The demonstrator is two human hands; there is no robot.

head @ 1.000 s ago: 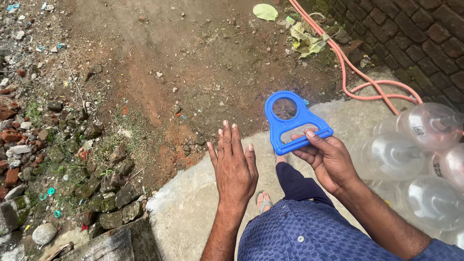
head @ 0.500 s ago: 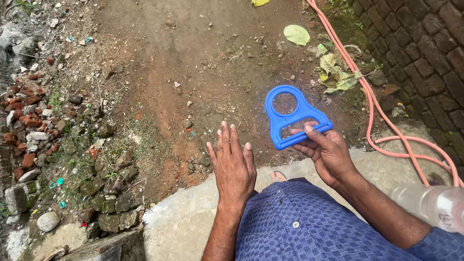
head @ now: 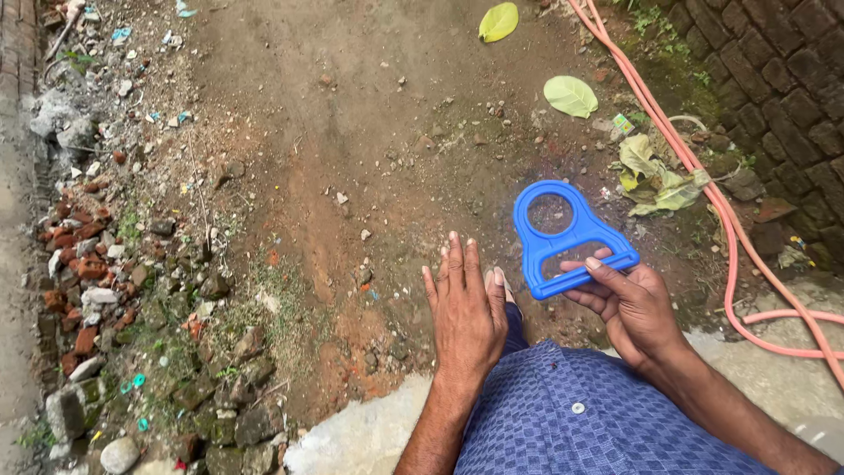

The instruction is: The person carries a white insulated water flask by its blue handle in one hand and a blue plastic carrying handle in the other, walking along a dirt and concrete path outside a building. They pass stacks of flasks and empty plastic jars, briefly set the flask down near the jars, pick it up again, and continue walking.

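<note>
now my right hand (head: pixel 635 308) pinches the blue bottle handle (head: pixel 567 239) by its lower bar; left hand (head: pixel 466 312) flat, holding nothing. clear bottles have gone from view since earlier.

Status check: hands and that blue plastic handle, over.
Right hand grips blue plastic bottle-carrier handle by its bar. Left hand open, empty, fingers spread. Orange hose lies right, apart.
</note>
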